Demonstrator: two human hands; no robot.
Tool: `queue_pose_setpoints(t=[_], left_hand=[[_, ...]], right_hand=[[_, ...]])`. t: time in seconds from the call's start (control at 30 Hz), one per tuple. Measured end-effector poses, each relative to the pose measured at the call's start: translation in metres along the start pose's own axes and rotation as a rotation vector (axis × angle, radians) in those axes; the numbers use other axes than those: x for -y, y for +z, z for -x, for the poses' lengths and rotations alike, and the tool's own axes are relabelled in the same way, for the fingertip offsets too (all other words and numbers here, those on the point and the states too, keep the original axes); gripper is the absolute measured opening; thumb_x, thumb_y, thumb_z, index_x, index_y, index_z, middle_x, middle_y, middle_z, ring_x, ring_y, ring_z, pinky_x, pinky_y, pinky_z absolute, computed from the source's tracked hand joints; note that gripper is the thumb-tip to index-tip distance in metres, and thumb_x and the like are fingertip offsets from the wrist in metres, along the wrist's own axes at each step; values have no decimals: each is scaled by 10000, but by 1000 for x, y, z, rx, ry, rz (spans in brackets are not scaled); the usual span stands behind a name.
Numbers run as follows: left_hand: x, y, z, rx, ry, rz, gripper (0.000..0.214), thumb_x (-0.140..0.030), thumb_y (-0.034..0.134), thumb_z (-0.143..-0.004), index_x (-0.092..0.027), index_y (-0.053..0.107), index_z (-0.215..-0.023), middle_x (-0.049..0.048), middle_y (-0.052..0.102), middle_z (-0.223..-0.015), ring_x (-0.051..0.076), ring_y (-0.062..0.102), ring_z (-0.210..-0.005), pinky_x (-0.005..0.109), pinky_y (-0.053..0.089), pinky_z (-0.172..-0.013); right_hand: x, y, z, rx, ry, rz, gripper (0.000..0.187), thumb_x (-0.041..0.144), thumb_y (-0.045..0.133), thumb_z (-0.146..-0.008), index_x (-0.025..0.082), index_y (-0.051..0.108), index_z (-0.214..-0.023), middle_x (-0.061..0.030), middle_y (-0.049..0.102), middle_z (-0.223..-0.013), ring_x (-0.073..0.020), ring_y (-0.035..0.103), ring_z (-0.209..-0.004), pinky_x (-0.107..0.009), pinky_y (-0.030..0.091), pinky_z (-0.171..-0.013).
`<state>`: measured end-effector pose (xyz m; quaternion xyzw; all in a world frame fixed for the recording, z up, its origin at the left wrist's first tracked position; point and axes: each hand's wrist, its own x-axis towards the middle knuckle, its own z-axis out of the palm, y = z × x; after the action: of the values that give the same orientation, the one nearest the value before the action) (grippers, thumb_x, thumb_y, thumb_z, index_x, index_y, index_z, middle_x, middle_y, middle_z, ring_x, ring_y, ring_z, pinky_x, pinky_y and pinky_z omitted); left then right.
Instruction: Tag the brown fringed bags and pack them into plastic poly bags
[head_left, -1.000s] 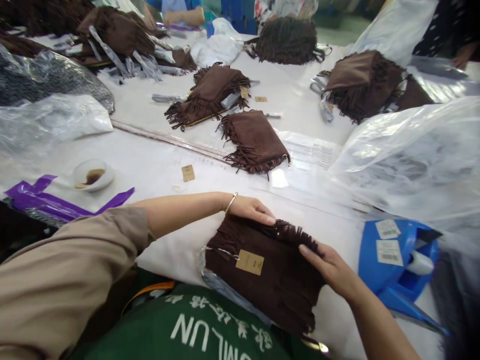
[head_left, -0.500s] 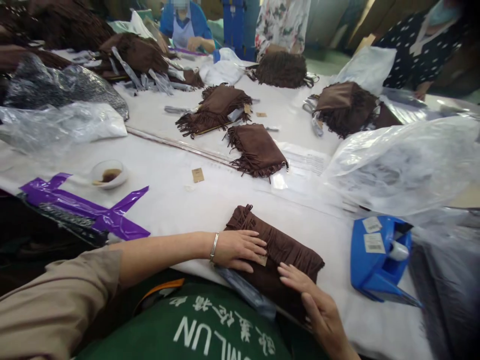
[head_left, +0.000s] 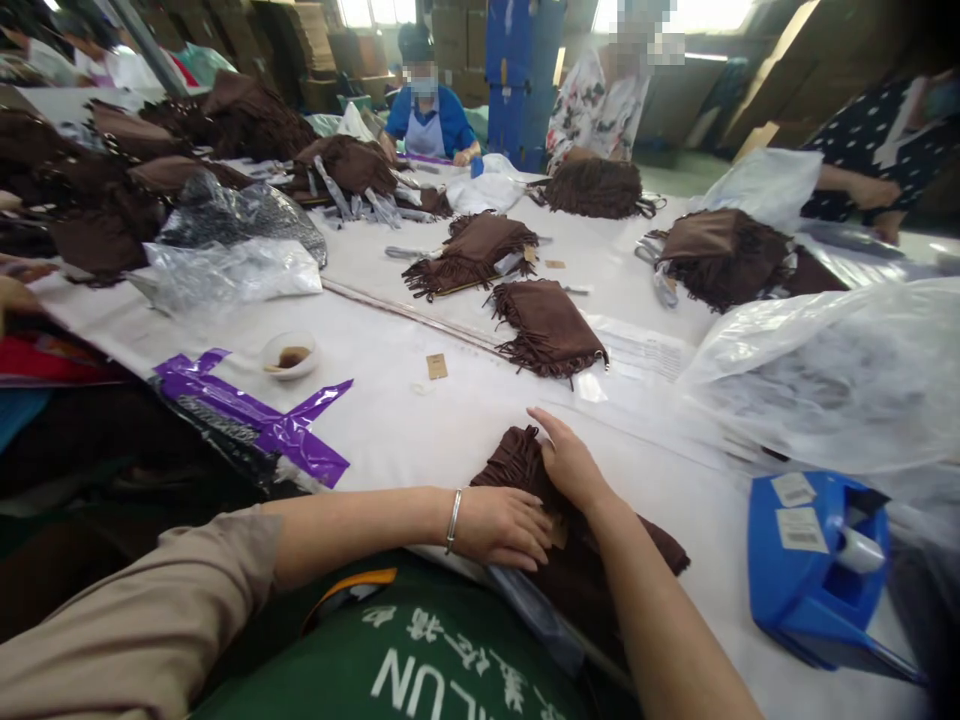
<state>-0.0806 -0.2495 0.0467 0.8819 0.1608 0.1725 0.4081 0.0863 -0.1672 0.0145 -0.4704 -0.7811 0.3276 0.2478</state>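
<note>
Head view, a long white-covered work surface seen from its near edge. A folded, fringed brown suede piece lies on the surface right at the near edge, directly in front of the person, bunched fringe toward the far side. Left hand, bangle on the wrist and beige sleeve on the arm, lies flat on the near part of the piece, fingers pressed together and extended, no pinch. A kraft paper tag shows just beyond those fingertips, partly covered. Right hand rests over the fringed fold, fingers together and angled toward the far left, tips just past the fringe; no pinch visible. A grey plastic strip runs out from under the piece at the near edge. To the right, a blue tape dispenser with barcode labels on top; a large clear plastic bag is beyond it. To the left, purple tape on black plastic and a small white bowl with brown liquid. A loose kraft tag and further fringed pieces lie farther out. A co-worker in a blue top and apron stands across the surface.
</note>
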Motion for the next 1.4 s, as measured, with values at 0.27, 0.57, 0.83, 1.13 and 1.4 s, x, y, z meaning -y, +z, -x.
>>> queue_pose_setpoints(t=[0.27, 0.57, 0.83, 1.13, 1.4], left_hand=[[15, -41, 25, -665, -213, 37, 259, -333, 511, -918, -160, 688, -994, 112, 691, -1004, 191, 609, -1014, 350, 460, -962], [56, -44, 12, -741, -311, 147, 272, -333, 501, -914, -179, 669, -1063, 87, 646, -1148, 209, 485, -1225, 395, 356, -1077], [76, -24, 6, -604, -390, 218, 351, -347, 417, -947, -147, 618, -1154, 97, 586, -1260, 198, 372, -1331, 374, 306, -1123], [48, -2, 28, -433, -230, -176, 357, -224, 416, -948, -92, 532, -1259, 146, 488, -1359, 219, 297, -1371, 385, 272, -1148], [30, 0, 31, -384, -286, -345, 334, -219, 426, -945, -136, 525, -1253, 121, 477, -1375, 222, 337, -1351, 422, 238, -1149]], right_hand=[[-6, -2, -20, 49, -26, 11, 189, 160, 529, -764, 233, 663, -876, -56, 662, -974, -238, 556, -1007, -418, 428, -926], [12, 5, 16, 34, 58, -270, 247, 393, 441, -898, 230, 592, -1006, -51, 615, -1204, -215, 551, -1133, -410, 404, -1005], [24, -1, 25, 103, 27, -352, 191, 379, 467, -910, 241, 593, -947, -47, 597, -1221, -212, 506, -1185, -426, 352, -1067], [46, -13, 90, 250, -115, -47, 352, 313, 483, -911, 318, 520, -1261, -23, 492, -1370, -223, 411, -1292, -456, 354, -1085], [30, -9, 37, -30, -50, 123, 439, 403, 363, -948, 251, 433, -1354, -47, 410, -1441, -213, 318, -1358, -450, 312, -1111]])
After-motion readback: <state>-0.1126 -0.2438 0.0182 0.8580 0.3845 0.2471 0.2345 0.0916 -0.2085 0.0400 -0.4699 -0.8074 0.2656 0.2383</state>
